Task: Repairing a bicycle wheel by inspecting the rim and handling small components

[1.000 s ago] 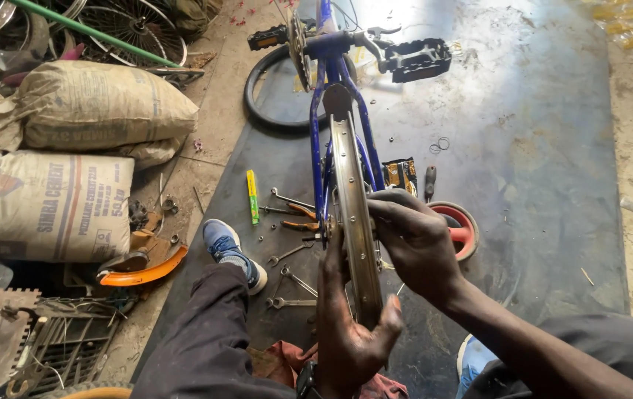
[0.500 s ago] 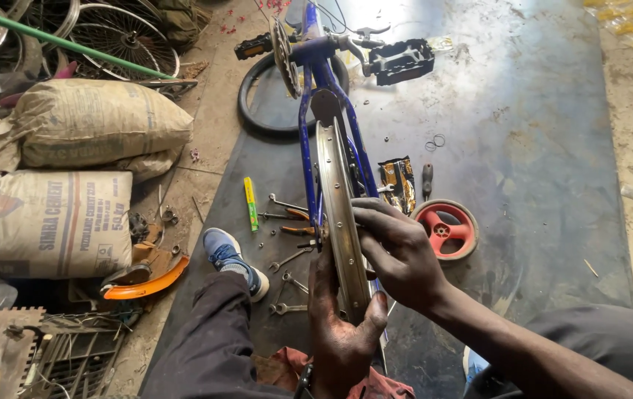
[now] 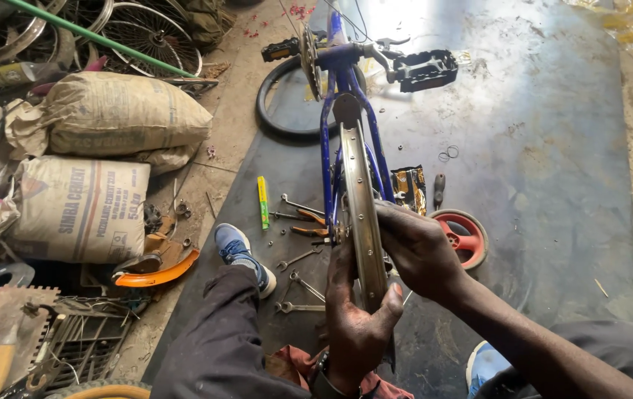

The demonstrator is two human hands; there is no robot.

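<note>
While both hands, left and right, clasp the wheel rim, spanners lie at nine o'clock, suggesting axle work.

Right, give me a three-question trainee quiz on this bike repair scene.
1. True or false: both hands grip the wheel rim.
2. What small wheel lies on the mat just right of the right hand?
A. a red one
B. a green one
C. a white one
3. Fill in: the spanners lie on the mat between the blue shoe and the ____.

Key:
1. True. The left hand holds the rim from below, the right hand from the side.
2. A, the red wheel.
3. rim
</note>
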